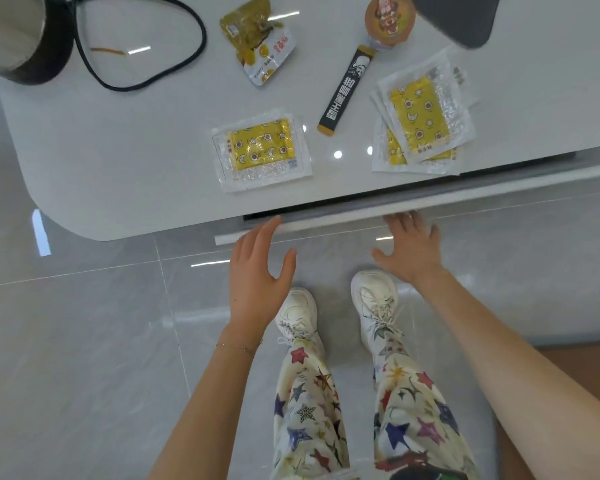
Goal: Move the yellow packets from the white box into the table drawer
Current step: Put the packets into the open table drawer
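A yellow packet [262,148] with stars and moons in a clear wrapper lies flat near the table's front edge. A small stack of the same yellow packets [421,121] lies to its right. Just below the tabletop the white drawer front [326,223] stands out a narrow gap. My left hand [257,275] has straight fingers with the tips at the drawer front's left part. My right hand [409,247] is spread with its fingertips touching the drawer front further right. Neither hand holds anything. No white box is in view.
On the white table [118,150] also lie a black stick sachet [347,91], a round orange-lidded cup [390,19], a yellow-white snack pouch [260,39], a black cable loop [146,43] and a metal kettle [18,32]. A dark chair part [461,15] shows top right. My feet stand on grey tiles below.
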A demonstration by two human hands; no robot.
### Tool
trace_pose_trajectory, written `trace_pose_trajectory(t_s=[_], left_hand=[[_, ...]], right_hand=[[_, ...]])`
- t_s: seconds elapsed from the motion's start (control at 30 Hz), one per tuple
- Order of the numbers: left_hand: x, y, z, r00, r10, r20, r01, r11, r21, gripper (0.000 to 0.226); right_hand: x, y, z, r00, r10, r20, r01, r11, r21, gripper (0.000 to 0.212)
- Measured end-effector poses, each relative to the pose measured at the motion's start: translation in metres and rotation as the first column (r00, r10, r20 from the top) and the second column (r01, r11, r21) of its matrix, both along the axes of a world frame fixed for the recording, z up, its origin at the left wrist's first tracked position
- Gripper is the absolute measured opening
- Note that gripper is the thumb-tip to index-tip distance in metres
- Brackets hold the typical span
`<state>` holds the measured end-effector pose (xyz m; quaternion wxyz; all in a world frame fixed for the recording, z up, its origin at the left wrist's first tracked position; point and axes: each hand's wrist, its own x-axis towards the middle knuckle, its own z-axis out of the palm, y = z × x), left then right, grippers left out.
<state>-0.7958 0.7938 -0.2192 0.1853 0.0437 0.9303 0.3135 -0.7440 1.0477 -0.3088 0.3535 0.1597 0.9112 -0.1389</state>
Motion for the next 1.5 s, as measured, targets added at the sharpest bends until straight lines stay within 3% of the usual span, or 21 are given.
trace_pose_trajectory(t_s=[0.17, 0.43, 0.63, 0.8, 0.93, 1.03, 1.17, 1.2, 1.27, 1.37, 1.5], left_hand=[[0.002, -0.003, 0.013, 1.000, 0.006, 0.004, -0.006, 0.999, -0.033, 0.051], [0.000, -0.019, 0.016, 0.999, -0.037, 0.013, 0.038, 0.990, -0.133, 0.051], [-0.008, -0.023, 0.021, 0.998, -0.059, -0.028, 0.053, 0.984, -0.173, 0.052], [-0.021, -0.015, 0.033, 0.999, 0.034, 0.000, -0.034, 0.991, -0.127, 0.054], [-0.044, -0.007, 0.045, 0.994, 0.111, 0.019, -0.110, 0.992, -0.064, 0.056], [-0.066, -0.002, 0.042, 0.988, 0.156, 0.013, -0.156, 0.987, -0.040, 0.057], [-0.095, 0.004, 0.029, 0.966, 0.257, 0.008, -0.257, 0.966, 0.032, 0.058], [-0.101, 0.005, 0.025, 0.958, 0.286, 0.010, -0.286, 0.957, 0.042, 0.058], [-0.110, 0.007, 0.018, 0.945, 0.326, 0.015, -0.326, 0.945, 0.035, 0.062], [-0.118, 0.010, 0.008, 0.948, 0.318, -0.012, -0.319, 0.947, -0.032, 0.070], [-0.123, 0.022, 0.003, 0.911, 0.412, 0.010, -0.411, 0.909, -0.064, 0.081]], right_hand=[[0.051, -0.014, 0.013, 0.984, -0.006, 0.177, 0.006, 1.000, 0.001, 0.079], [0.095, -0.026, 0.025, 0.941, -0.040, 0.335, 0.040, 0.999, 0.008, 0.083], [0.108, -0.024, 0.038, 0.932, -0.015, 0.363, 0.029, 0.999, -0.035, 0.081], [0.087, -0.032, 0.087, 0.942, -0.013, 0.335, 0.120, 0.946, -0.300, 0.072], [0.029, -0.018, 0.138, 0.944, -0.289, 0.157, 0.328, 0.814, -0.480, 0.053], [-0.028, 0.005, 0.158, 0.798, -0.603, -0.008, 0.465, 0.624, -0.628, 0.043], [-0.087, 0.037, 0.146, 0.412, -0.908, -0.081, 0.594, 0.335, -0.731, 0.042], [-0.096, 0.043, 0.138, 0.356, -0.926, -0.126, 0.616, 0.334, -0.713, 0.047], [-0.108, 0.054, 0.121, 0.374, -0.892, -0.253, 0.649, 0.446, -0.616, 0.063], [-0.124, 0.062, 0.103, 0.560, -0.763, -0.323, 0.643, 0.646, -0.411, 0.094], [-0.132, 0.053, 0.094, 0.725, -0.621, -0.300, 0.577, 0.784, -0.229, 0.108]])
